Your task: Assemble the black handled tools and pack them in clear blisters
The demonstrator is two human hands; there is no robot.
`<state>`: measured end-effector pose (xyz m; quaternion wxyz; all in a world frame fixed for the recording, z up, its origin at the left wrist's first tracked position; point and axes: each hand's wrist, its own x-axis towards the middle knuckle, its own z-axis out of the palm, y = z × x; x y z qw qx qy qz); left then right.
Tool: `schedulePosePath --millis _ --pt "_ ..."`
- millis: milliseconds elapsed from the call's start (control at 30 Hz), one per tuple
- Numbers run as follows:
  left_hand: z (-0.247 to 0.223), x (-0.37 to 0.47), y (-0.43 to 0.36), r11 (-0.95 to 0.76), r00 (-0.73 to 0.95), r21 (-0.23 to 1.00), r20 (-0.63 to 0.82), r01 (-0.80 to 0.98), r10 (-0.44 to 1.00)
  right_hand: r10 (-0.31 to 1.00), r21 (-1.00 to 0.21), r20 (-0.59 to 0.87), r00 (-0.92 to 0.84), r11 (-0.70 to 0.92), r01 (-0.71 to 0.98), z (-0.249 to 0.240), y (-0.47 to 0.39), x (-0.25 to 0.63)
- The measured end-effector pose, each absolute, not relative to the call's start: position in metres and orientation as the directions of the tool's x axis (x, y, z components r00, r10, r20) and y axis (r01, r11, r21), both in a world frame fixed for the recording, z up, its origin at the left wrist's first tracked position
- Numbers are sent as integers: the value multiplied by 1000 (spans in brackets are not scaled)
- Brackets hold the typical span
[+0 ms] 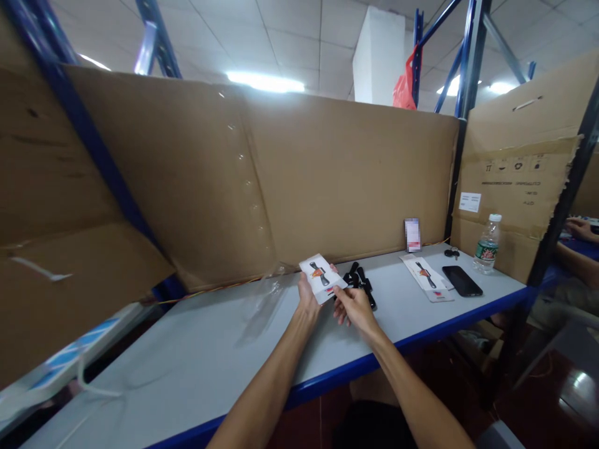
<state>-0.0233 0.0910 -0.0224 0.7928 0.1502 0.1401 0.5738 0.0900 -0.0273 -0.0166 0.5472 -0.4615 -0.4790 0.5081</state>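
**White printed card held up over the pale surface**

The left hand cradles the card from beneath, fingertips showing at its far-right edge. The right hand pinches the near corner, at about 5 o'clock on the card, thumb on top and fingers curled below. Whether it is a single sheet or folded cannot be told.

Black handled items lie just beside it at 3 o'clock, partly behind the right hand; similar cards rest farther out that way. Clear plastic lies toward 9 o'clock.

To handle it well, I would let the left palm carry the card flat and keep the right pinch light and close to the edge, so the corner does not crease and the print stays unsmudged.
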Motion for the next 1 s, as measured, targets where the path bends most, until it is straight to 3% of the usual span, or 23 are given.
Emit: schedulePosePath --millis 100,267,433,533,633,733,800,867,1000 --pt "-22 -26 88 246 259 476 -40 -844 965 999 -989 6 -33 1 -151 -14 -29 91" --pt "-11 -13 73 295 397 625 25 -722 917 990 -962 -6 -143 -44 -268 -7 -47 103" --pt "-4 8 59 267 491 780 59 -567 869 997 -901 55 48 70 -428 -2 -76 131" --pt "-5 13 58 216 506 862 54 -459 861 981 -890 78 179 149 -430 -6 -100 158" --pt "-9 11 65 89 378 939 46 -333 924 956 -932 62 285 158 -327 -15 -122 189" --pt "-14 5 74 -80 91 994 86 -68 992 942 -980 34 335 96 -172 -25 -129 218" --pt "-17 -1 79 -181 -65 952 203 246 977 935 -998 14 354 34 -49 -27 -123 235" --pt "-19 -5 82 -238 -93 806 339 541 936 934 -998 10 356 -16 69 -27 -109 248" --pt "-24 -9 81 -265 22 574 394 775 919 920 -971 78 384 -16 237 -29 -79 266"
